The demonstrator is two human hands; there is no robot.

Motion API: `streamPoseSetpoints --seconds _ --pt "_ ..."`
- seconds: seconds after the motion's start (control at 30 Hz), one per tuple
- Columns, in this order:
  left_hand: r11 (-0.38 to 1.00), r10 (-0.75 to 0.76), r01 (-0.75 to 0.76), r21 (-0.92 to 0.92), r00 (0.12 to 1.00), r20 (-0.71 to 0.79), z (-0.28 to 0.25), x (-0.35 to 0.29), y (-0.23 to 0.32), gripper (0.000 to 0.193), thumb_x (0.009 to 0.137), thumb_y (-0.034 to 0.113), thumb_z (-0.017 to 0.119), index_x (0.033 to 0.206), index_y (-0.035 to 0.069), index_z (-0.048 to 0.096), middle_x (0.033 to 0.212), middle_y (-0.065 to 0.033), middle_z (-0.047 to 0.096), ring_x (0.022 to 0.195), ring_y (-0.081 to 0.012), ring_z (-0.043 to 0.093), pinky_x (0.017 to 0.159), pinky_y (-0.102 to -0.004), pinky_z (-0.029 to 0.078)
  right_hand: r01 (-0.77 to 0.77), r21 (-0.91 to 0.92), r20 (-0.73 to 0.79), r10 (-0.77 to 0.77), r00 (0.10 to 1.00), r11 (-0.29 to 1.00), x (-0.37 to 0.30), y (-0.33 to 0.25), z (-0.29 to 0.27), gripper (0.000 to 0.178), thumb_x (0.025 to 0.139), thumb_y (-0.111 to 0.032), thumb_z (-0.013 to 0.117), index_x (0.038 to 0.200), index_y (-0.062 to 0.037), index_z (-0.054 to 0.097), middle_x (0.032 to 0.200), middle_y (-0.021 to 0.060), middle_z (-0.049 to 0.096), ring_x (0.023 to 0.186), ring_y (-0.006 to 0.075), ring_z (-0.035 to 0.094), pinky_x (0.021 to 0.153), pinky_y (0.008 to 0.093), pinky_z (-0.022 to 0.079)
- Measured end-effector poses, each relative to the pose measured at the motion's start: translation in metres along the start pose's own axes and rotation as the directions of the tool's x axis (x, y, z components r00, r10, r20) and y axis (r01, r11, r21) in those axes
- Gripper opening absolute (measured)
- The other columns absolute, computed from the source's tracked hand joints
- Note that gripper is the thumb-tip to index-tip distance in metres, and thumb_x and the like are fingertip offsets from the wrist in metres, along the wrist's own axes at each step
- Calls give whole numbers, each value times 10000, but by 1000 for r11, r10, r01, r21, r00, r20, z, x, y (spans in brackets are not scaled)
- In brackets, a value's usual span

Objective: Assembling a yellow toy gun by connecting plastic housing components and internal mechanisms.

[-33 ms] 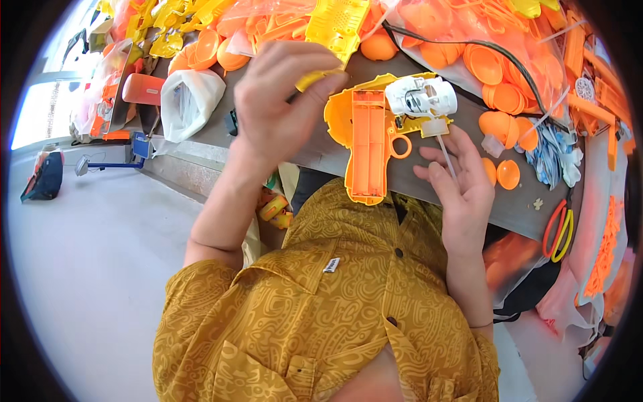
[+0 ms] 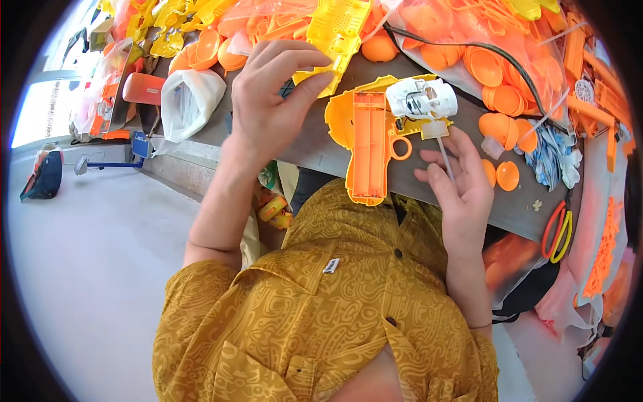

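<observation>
In front of me lies a yellow toy-gun half-shell (image 2: 338, 119) with an orange grip insert (image 2: 368, 147) and an orange trigger ring (image 2: 400, 147). A white cylindrical mechanism (image 2: 422, 98) sits in its upper right part. Below it is a small whitish cap (image 2: 435, 129) with a thin white tube (image 2: 445, 159) running down from it. My right hand (image 2: 463, 184) curls loosely round that tube, its lower end hidden by the fingers. My left hand (image 2: 278, 94) is raised, thumb and forefinger apart, overlapping the edge of another yellow half-shell (image 2: 340, 27); contact cannot be made out.
Orange cups (image 2: 485, 63) and clear bags of orange parts fill the far side. A black cable (image 2: 516, 63) crosses there. On the right are orange egg halves (image 2: 499, 127), blue-white wrapped pieces (image 2: 552, 161) and red-and-yellow-handled scissors (image 2: 562, 231). A white bag (image 2: 191, 104) stands left.
My left hand has shifted slightly left, and its thumb and forefinger show a wider gap. The right hand and the toy-gun half-shell are nearly unchanged.
</observation>
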State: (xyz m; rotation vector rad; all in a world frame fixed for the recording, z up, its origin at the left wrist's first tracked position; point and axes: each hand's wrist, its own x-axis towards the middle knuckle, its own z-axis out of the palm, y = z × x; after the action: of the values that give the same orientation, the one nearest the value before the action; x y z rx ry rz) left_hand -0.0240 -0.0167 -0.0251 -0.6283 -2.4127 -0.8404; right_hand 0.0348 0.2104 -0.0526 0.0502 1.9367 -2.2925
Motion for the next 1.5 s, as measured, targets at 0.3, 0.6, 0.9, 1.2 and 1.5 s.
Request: streamPoseSetpoints --seconds 0.3,0.6,0.9,1.2,1.5 --pt "935 63 -137 327 972 227 3 -10 -15 270 576 10 631 832 74 578 944 -59 527 949 -247 473 800 -353 341 173 -689 56 -186 981 704 -2 -14 -7 406 777 -31 564 1154 26 426 1065 141 500 925 171 522 718 261 459" --pt "860 -220 55 -507 936 -273 -43 -13 21 116 751 26 582 821 -60 548 828 -101 584 790 -157 544 706 -253 406 533 -418 92 -549 831 736 5 -25 -13 429 735 -21 608 1125 52 444 1121 164 492 1004 257 501 846 333 397" --pt "131 -401 550 -825 790 464 -46 -51 19 291 774 146 609 926 -85 519 881 -129 591 774 -167 566 706 -272 448 110 251 346 -195 918 962 -7 -23 2 481 792 7 564 1207 56 326 1100 150 518 991 151 512 829 246 408" --pt "995 85 -63 -72 926 367 -38 -35 55 640 579 309 735 1076 -35 525 1028 -179 536 856 -307 543 737 -352 444 -130 253 351 34 936 959 -3 -36 1 405 810 6 536 1169 58 356 979 121 577 877 104 534 748 215 424" --pt "617 -548 423 -663 836 24 -16 -37 48 476 701 85 614 1117 -89 462 1042 -167 540 909 -185 545 798 -308 439 256 -64 -187 -264 946 964 16 -22 -13 121 847 -57 479 936 3 536 955 82 556 753 104 520 659 223 442"
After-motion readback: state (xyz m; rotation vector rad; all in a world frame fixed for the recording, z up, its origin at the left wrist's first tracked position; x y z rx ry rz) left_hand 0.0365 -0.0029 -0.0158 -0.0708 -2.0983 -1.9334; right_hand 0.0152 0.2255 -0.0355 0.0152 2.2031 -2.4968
